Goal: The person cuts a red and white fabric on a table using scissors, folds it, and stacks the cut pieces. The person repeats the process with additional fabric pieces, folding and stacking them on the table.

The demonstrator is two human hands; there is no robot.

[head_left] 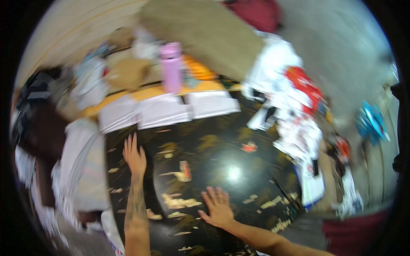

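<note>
My left hand (135, 157) is over the left part of a glossy black tabletop (205, 145), fingers stretched away from me, holding nothing. My right hand (219, 209) has its fingers spread, palm down, near the front middle of the same top, and is empty too. Whether either palm presses on the surface is hard to tell. Tan patches (181, 202) mark the black top between the hands; loose scraps or worn spots, I cannot tell. Beyond my left hand, three flat white folded pieces (164, 110) lie in a row along the far edge.
A pink bottle (172, 70) stands behind the row. At the left is a pile of pale folded cloth (85, 164). White cloth (294, 106) with a red packet (304, 87) heaps along the right edge. A blue shiny bag (370, 121) lies farther right.
</note>
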